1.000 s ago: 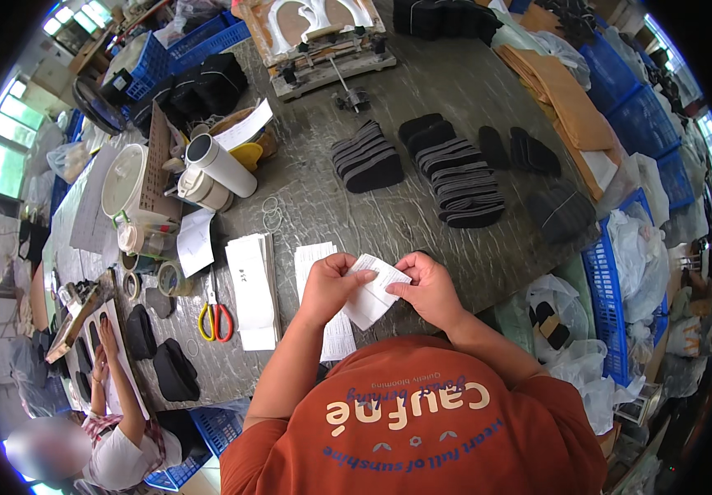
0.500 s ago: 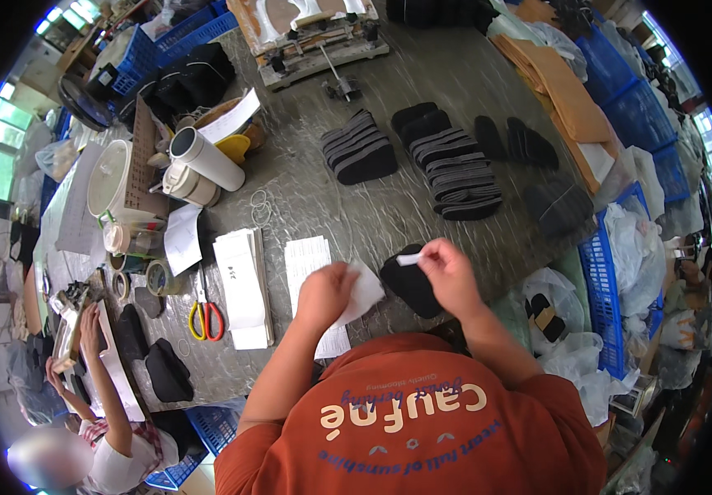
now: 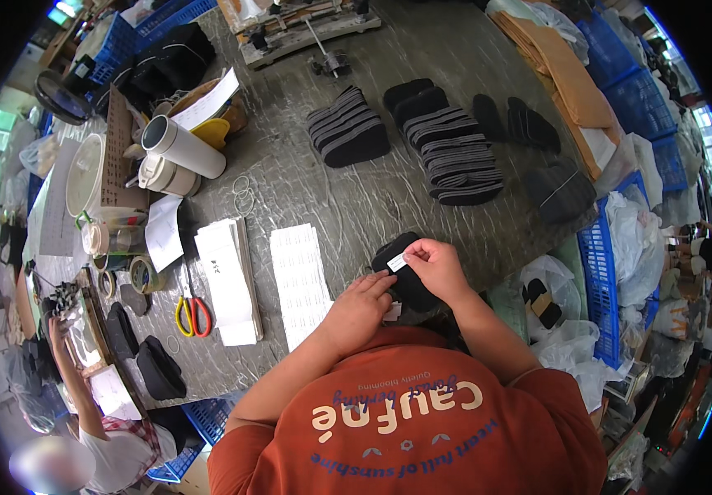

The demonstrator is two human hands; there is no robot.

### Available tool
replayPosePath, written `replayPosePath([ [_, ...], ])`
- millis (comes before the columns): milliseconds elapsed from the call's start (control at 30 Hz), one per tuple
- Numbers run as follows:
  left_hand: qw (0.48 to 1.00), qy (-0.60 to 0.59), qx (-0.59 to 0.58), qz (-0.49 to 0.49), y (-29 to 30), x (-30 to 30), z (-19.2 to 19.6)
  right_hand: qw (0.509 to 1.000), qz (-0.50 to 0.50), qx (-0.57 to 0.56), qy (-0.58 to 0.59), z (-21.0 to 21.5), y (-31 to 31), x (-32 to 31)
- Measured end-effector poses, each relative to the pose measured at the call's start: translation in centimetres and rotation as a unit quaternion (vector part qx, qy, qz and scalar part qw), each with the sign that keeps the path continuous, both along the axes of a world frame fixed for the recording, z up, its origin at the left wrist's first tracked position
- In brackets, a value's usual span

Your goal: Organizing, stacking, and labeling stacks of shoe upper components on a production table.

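A black insole-shaped pad lies on the table in front of me. My right hand pinches a small white label against its upper face. From the other side, my left hand lies palm down, its fingers stretched out onto the pad's left edge. A bit of white paper peeks out beside that hand; the rest of it is hidden. To the left of my left forearm lies a white sheet of printed labels.
Stacked black pads and another pile stand farther back. Leftward are a paper stack, scissors, a tape roll and a white tumbler. A blue crate stands right. A co-worker's arm reaches in at lower left.
My right hand has brought the label onto the pad. My left hand has moved right from over the label sheet to the pad, and the white sheet it held is now mostly out of sight.
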State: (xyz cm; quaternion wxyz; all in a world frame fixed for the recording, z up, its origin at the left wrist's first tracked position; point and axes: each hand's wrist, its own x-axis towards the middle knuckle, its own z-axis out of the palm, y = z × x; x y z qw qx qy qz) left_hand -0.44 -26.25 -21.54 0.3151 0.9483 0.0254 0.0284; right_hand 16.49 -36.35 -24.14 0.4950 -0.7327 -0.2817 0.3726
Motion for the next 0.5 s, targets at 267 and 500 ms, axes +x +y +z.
replayPosePath([
  [267, 1.000, 0.005, -0.007, -0.001, 0.04, 0.08, 0.01, 0.999, -0.020, 0.018, -0.034, -0.88, 0.10, -0.30],
  [500, 1.000, 0.013, 0.001, 0.011, -0.65, 0.29, 0.35, 0.993, -0.020, 0.029, -0.111, -0.45, -0.25, -0.77],
])
